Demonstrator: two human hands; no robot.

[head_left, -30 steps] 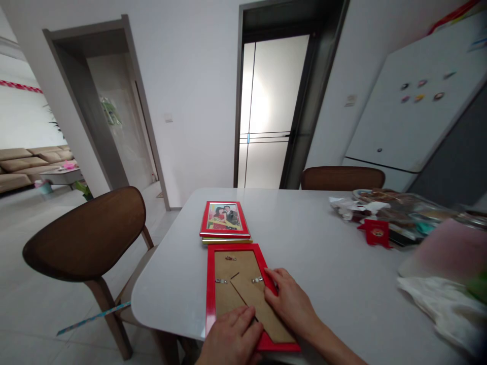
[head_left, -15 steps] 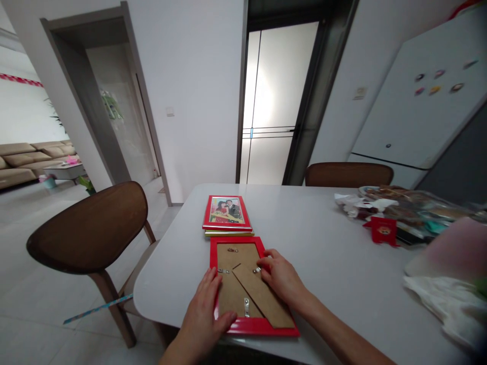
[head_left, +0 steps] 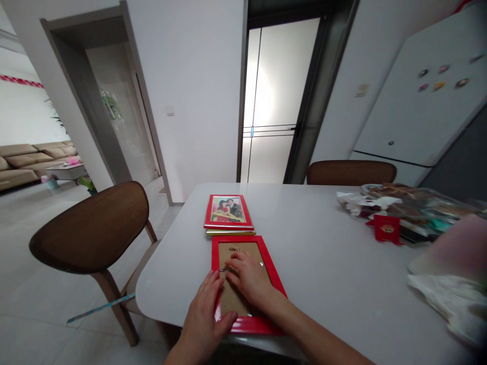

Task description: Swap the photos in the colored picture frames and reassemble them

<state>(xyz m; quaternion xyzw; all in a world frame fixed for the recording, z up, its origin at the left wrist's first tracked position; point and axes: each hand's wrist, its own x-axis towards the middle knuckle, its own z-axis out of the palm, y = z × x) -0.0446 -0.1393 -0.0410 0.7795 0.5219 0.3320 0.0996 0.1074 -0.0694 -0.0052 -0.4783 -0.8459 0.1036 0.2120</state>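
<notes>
A red picture frame (head_left: 274, 268) lies on its front near the table's edge, its brown backing board (head_left: 233, 299) facing up. My left hand (head_left: 201, 312) holds the frame's near left corner, with the fingers along the left side and the thumb on the near border. Across the backing reaches my right hand (head_left: 247, 278), fingers bent, thumb and index at the metal clip (head_left: 222, 269) on the left edge. It covers most of the stand flap. Another small clip (head_left: 262, 263) shows on the right, and a hanger (head_left: 234, 249) at the far end.
Beyond the frame, a red framed photo (head_left: 228, 209) lies on a gold-edged frame (head_left: 232, 233). On the white table's (head_left: 323, 284) right are a red packet (head_left: 386, 228), plastic bags (head_left: 429, 203) and white tissue (head_left: 449, 299). A brown chair (head_left: 91, 228) stands left.
My right hand has moved left across the backing, from the right clip to the left one. The stand flap, slanted to the right before, is now mostly covered. My left hand stays put.
</notes>
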